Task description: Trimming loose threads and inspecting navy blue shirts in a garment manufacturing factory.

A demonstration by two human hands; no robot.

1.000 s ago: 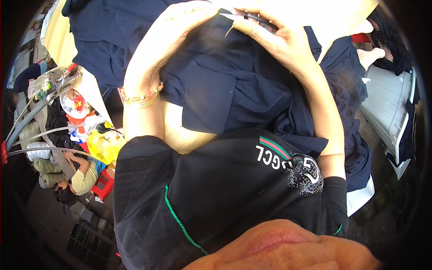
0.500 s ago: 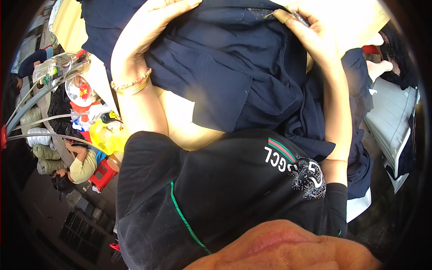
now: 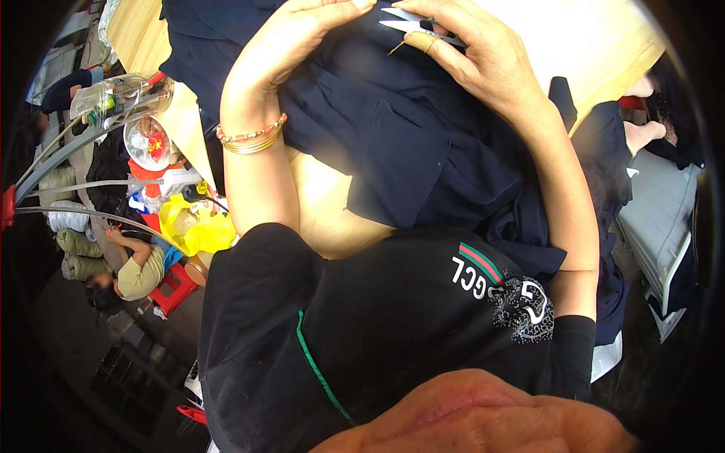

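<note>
A dark navy garment with a squarish patch of cloth lies crumpled before me and hangs over the near edge of a light wooden table. In my right hand is a small pair of thread snips, the two pale blades parted and pointing left over the cloth. A tan wrap circles the right thumb, with a thin loose strand hanging from it. My left hand, below which bracelets ring the forearm, pinches the garment at the top of the picture. Its fingers are partly cut off there.
On the left stand a clear plastic jar with tools, a round tub and a yellow plastic bag. Farther off, a person is by a red stool. Pale panels stand at the right.
My right hand has swung left across the cloth, close to the left hand, and the snips' parted blades now show. The whole view has shifted slightly.
</note>
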